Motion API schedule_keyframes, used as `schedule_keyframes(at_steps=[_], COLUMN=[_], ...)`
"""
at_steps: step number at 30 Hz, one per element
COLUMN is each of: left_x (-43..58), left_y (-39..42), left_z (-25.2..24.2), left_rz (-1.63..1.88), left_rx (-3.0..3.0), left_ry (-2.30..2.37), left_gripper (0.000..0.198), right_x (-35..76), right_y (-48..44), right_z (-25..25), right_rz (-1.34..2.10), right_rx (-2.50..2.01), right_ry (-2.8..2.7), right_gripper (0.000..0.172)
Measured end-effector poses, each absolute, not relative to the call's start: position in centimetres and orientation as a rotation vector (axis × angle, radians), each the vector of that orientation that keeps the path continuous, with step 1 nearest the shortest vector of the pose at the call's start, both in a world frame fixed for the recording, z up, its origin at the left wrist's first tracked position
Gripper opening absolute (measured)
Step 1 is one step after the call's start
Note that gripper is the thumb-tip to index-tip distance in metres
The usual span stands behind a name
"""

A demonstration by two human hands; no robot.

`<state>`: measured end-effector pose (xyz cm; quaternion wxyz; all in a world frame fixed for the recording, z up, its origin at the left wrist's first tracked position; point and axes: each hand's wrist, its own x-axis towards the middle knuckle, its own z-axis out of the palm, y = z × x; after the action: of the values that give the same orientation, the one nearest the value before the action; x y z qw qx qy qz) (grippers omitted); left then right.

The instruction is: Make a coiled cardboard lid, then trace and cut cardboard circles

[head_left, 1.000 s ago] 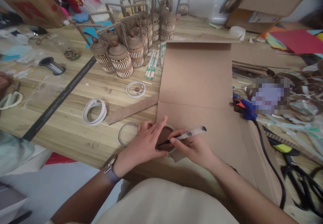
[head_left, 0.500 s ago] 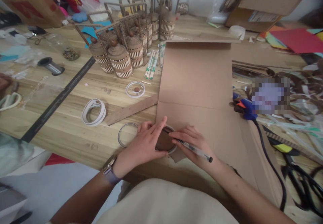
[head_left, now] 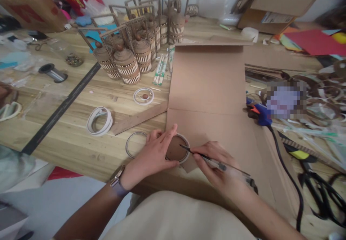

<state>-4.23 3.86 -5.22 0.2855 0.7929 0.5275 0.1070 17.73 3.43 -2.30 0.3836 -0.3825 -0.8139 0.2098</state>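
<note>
My left hand (head_left: 154, 150) holds a thin pale ring (head_left: 186, 156) down on the brown cardboard sheet (head_left: 208, 81), thumb and forefinger spread along its left side. Part of the ring is hidden beneath that hand. In my right hand (head_left: 216, 159) is a black-tipped pen (head_left: 201, 155), slanted with its tip over the cardboard inside the ring. Whether the tip touches the surface I cannot tell. Another thin ring (head_left: 129, 141) lies on the table, just left of my left hand.
White tape rolls (head_left: 98, 121) and a cardboard strip (head_left: 140, 118) lie left of the sheet. Several lidded lantern-like pots (head_left: 125, 65) with handles stand behind. On the right are a blue glue gun (head_left: 262, 114), its black cord (head_left: 282, 164) and black-handled scissors (head_left: 321, 193).
My right hand has shifted slightly right and the pen lies lower, its tip now visible inside the ring. My left hand stays on the ring. The whole view has shifted a little.
</note>
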Motion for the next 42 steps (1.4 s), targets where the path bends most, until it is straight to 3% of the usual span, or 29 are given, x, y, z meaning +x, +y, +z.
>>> schedule_keyframes(at_steps=[8, 22, 31, 42], left_x=[-4.3, -4.4, -4.6, -4.6], left_y=[3.8, 3.8, 3.8, 3.8], left_z=[-5.3, -5.8, -5.8, -6.1], left_rz=[0.31, 0.355, 0.346, 0.364], left_rx=[2.146, 2.149, 2.169, 2.171], left_ry=[1.408, 1.404, 1.385, 1.393], left_gripper=[0.116, 0.107, 0.106, 0.111], right_x=[16.3, 14.6, 15.1, 14.9], right_y=[4.5, 4.2, 3.4, 4.0], right_z=[-4.8, -4.6, -4.1, -5.4], right_rz=[0.525, 0.301, 0.735, 0.605], right_rx=[-0.99, -0.948, -0.92, -0.999], right_ry=[-2.066, -2.23, -2.043, -2.078], right_gripper=[0.012, 0.011, 0.009, 0.009])
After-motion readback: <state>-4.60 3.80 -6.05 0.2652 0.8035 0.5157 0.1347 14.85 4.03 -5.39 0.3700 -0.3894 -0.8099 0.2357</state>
